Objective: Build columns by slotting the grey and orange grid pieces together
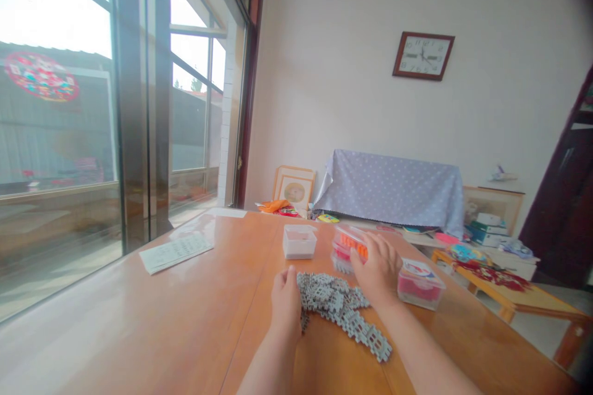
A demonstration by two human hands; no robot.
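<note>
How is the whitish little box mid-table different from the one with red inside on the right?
The whitish box shows no coloured contents; the red-filled box looks full of red. The red-filled box's lid bears a printed label; the whitish box's top looks plain. The whitish box stands clear of both hands; the red-filled box sits beside the right hand. Both are small see-through boxes on the wooden table.

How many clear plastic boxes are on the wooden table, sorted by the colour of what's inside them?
Box with pale inside: 1
Box with orange and red pieces, touched by the right hand: 1
Box with red contents: 1
Total: 3
</note>
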